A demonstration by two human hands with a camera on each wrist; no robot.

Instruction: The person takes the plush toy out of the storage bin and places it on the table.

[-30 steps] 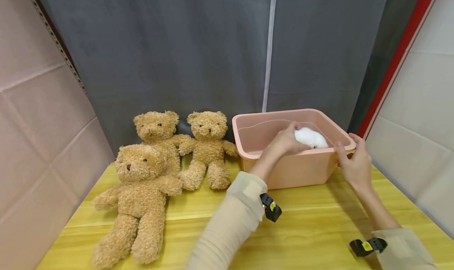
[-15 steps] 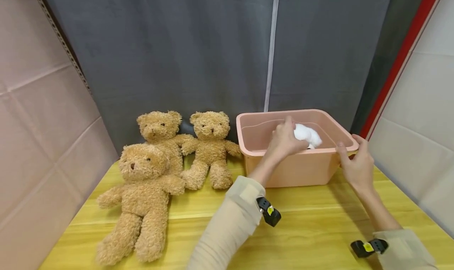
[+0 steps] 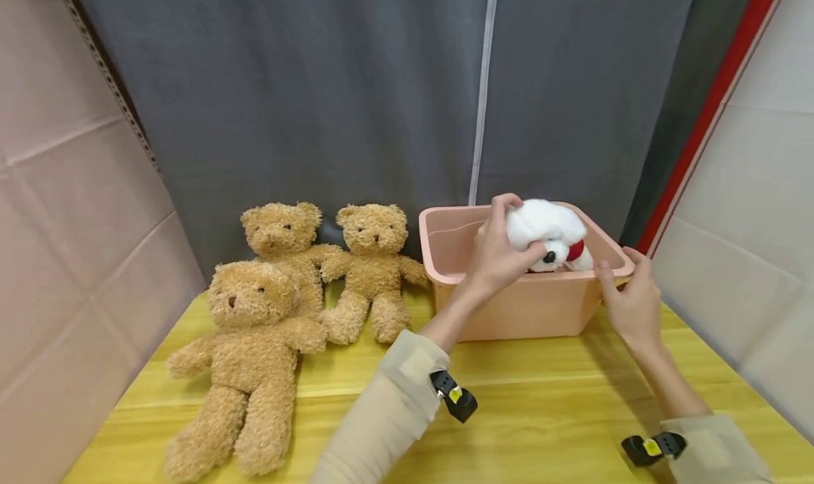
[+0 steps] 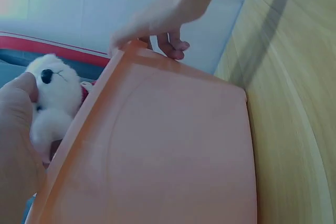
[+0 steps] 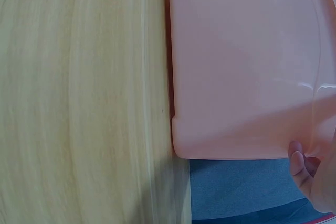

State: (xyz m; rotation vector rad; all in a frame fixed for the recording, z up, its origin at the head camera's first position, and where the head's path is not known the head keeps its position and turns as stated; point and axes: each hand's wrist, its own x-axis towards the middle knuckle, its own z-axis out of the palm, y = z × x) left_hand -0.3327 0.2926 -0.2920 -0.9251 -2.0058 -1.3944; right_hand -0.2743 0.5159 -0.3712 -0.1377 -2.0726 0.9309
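Observation:
A white plush dog (image 3: pixel 543 222) with a black nose and a red patch at its neck is partly above the rim of a pink plastic bin (image 3: pixel 528 307). My left hand (image 3: pixel 499 247) grips its head, thumb beside the nose; the toy's lower part is hidden by the bin wall. In the left wrist view the plush's white face shows beside my thumb (image 4: pixel 18 124). At the bin's right end my right hand (image 3: pixel 636 300) holds the rim corner, thumb on top and fingers curled beneath, as the right wrist view partly shows.
Three brown teddy bears stand left of the bin: one in front (image 3: pixel 254 364), one behind it (image 3: pixel 282 233), and one (image 3: pixel 372 272) close to the bin's left side. A grey curtain (image 3: pixel 305 95) hangs behind the wooden table (image 3: pixel 534 413); a pale wall (image 3: pixel 744 258) rises at right.
My left hand has raised the white plush from inside the bin, so its face and red patch now show above the rim. The right hand stays on the bin's corner.

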